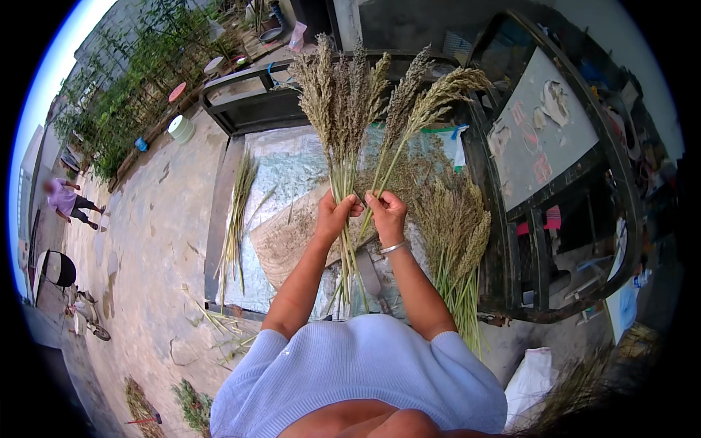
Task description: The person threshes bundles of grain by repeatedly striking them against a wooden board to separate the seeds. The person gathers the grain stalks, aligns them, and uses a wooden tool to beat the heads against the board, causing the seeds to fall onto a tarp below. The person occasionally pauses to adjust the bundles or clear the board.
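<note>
My left hand is closed round the stems of an upright bunch of sorghum stalks, their brownish seed heads fanned out at the top. Close beside it, my right hand, with a silver bangle at the wrist, pinches a few separate sorghum stalks that lean to the right. Cut stem ends hang down below both hands. A large heap of sorghum lies to the right, heads away from me. On the left rests a small row of stripped stalks.
Loose seed and a tan sack cover part of the sheeted cart bed. A dark metal frame rises on the right. Stalk scraps litter the floor. Far left, a person walks near a parked scooter.
</note>
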Tool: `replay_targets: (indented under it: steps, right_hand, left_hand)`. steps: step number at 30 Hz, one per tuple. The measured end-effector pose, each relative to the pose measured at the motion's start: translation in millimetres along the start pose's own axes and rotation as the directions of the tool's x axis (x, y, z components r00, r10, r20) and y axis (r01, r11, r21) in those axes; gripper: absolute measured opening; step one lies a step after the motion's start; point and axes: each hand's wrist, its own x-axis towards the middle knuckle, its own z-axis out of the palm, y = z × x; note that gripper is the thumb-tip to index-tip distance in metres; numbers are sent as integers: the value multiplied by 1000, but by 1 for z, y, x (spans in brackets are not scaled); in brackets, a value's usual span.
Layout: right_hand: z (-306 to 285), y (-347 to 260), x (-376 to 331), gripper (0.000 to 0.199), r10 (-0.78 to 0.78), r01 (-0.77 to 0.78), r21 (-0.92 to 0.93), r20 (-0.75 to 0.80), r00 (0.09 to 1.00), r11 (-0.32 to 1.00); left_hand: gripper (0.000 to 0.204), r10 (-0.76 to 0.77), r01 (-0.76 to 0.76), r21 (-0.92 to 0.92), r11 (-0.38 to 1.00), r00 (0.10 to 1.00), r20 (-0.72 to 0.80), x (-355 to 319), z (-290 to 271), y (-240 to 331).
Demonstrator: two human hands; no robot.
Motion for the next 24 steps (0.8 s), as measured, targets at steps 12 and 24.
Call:
replay_targets:
  steps: [12, 24]
  right_hand:
    - [0, -2, 0, 12, -5, 26, -153, 136, 991, 988]
    - [8, -1, -3, 16, -281, 331, -443, 176, 943, 833]
  left_hand:
    - [12, 84, -84, 179, 980, 996, 6, -2, 1, -20]
    - [13, 142, -119, 272, 955, 988, -67, -2, 8, -9]
